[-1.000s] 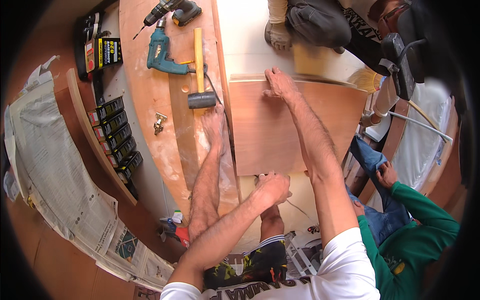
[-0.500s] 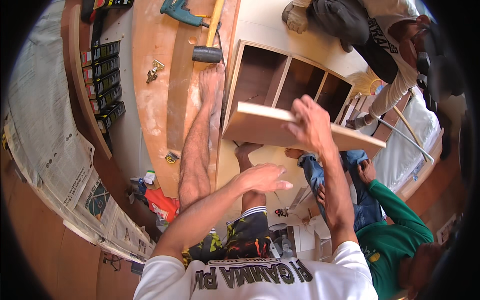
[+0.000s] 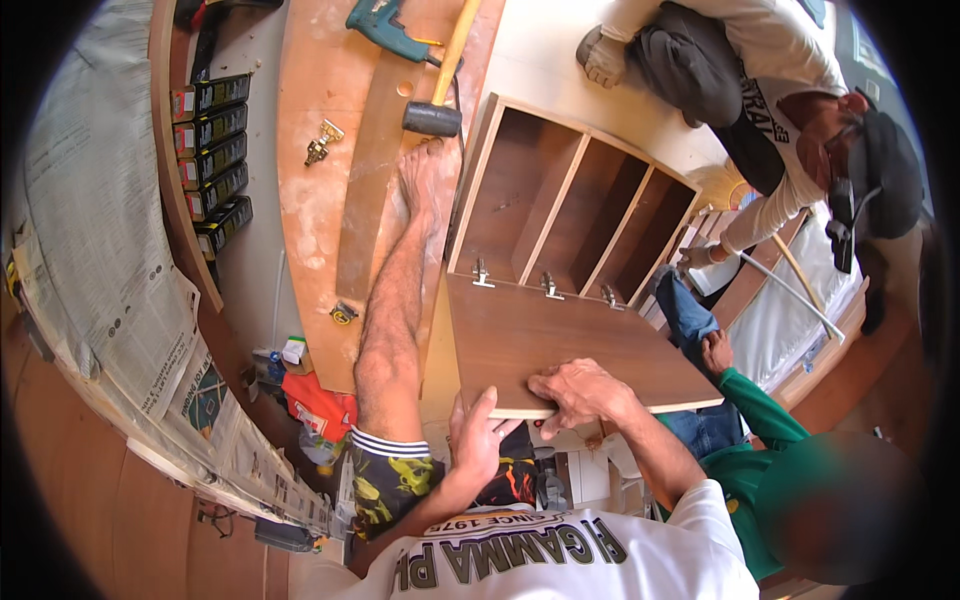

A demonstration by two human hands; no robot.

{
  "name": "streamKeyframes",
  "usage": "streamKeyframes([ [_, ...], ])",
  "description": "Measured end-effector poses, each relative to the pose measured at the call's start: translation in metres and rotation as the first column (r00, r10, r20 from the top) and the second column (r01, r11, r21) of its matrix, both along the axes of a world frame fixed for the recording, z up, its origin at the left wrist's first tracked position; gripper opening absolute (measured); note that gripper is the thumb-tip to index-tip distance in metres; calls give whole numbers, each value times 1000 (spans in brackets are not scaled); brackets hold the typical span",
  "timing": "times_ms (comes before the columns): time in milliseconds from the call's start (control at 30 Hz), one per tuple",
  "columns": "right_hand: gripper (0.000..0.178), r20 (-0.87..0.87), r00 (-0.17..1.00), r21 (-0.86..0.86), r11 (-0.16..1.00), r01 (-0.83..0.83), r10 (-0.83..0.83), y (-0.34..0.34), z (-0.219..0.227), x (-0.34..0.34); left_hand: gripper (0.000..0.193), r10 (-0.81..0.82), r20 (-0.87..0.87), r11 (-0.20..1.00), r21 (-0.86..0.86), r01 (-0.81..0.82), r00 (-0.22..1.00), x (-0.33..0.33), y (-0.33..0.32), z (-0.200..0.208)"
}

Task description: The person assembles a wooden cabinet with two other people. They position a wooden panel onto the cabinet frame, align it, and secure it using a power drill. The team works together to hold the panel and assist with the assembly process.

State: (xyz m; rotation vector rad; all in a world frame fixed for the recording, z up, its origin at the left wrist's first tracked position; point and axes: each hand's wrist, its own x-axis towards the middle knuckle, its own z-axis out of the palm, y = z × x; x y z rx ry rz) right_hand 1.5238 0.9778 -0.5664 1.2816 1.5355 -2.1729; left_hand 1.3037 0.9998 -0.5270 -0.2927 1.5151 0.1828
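Observation:
A brown wooden door panel (image 3: 585,340) lies swung open from a low three-compartment cabinet (image 3: 575,200). Three metal hinges, among them the middle hinge (image 3: 551,287), join it to the cabinet's near edge. My right hand (image 3: 583,393) is closed over the door's near edge, fingers on top and thumb below. At the door's near left corner, my left hand (image 3: 478,440) holds the edge, its thumb against the panel and its other fingers partly hidden underneath.
Left of the cabinet, a wooden board (image 3: 330,220) bears a rubber mallet (image 3: 433,119), a green power drill (image 3: 385,30), a loose hinge (image 3: 323,141) and a tape measure (image 3: 343,313). My bare foot rests there. A gloved co-worker (image 3: 690,70) crouches beyond; another in green (image 3: 765,410) sits right.
The door has swung down toward me, baring its inner face, the hinges and the compartments. My left hand has come from mid-air onto its edge; my right hand has moved nearer with it.

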Motion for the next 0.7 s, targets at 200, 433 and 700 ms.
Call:
streamKeyframes([
  [200,57,89,988,47,991,122,-126,116,-113,61,45,-184,-55,979,-104,178,981,-8,11,12],
  [433,103,195,370,500,416,760,-908,381,-338,173,70,-446,-159,892,-165,422,881,-12,-2,3],
  [700,32,-321,161,438,5,899,-933,498,-378,238,89,-728,-41,684,-111,721,685,-21,21,0],
])
